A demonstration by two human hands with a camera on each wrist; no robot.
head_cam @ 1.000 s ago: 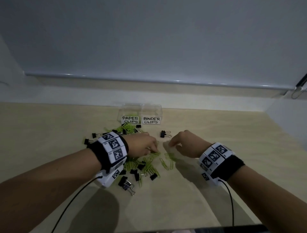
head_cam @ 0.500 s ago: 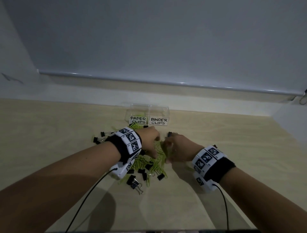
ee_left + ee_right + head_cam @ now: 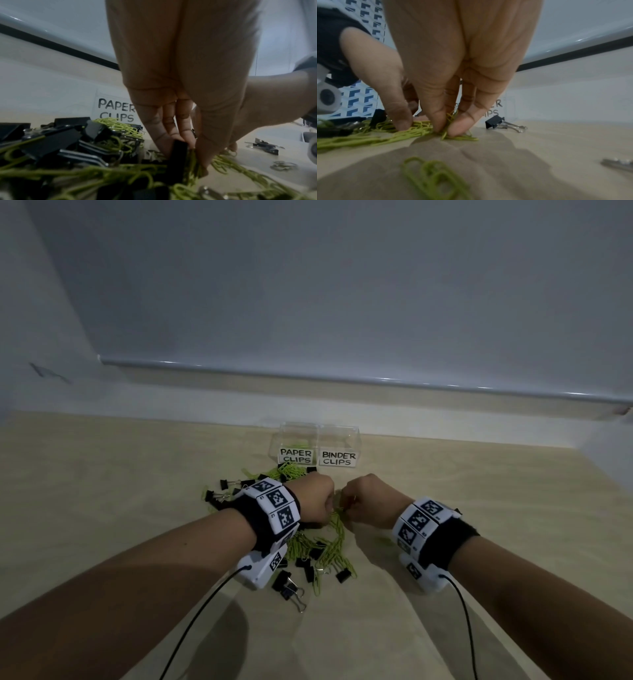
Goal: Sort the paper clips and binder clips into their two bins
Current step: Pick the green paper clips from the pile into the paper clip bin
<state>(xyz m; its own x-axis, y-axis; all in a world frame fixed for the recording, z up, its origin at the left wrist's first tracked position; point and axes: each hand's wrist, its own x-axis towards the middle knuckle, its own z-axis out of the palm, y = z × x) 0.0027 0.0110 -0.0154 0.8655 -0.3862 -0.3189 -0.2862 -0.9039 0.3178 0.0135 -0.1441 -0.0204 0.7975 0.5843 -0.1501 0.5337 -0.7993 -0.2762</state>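
Clip pile (image 3: pixel 308 546) fronts bins (image 3: pixel 317 445) (sides open).

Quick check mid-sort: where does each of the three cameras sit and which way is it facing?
Head: above, looking forward and down at both bins; both forearms show.
Left wrist: low behind left hand, facing the PAPER CLIPS label.
Right wrist: low behind right hand, fingers pinching green paper clips.
All share the green clips.

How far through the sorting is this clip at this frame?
Early. Done: a few green clips show inside the PAPER CLIPS bin; nothing is visible in the BINDER CLIPS bin. In hand: the left hand and right hand pinch green paper clips at the pile. Left: most paper clips and the black binder clips lie mixed on the table.
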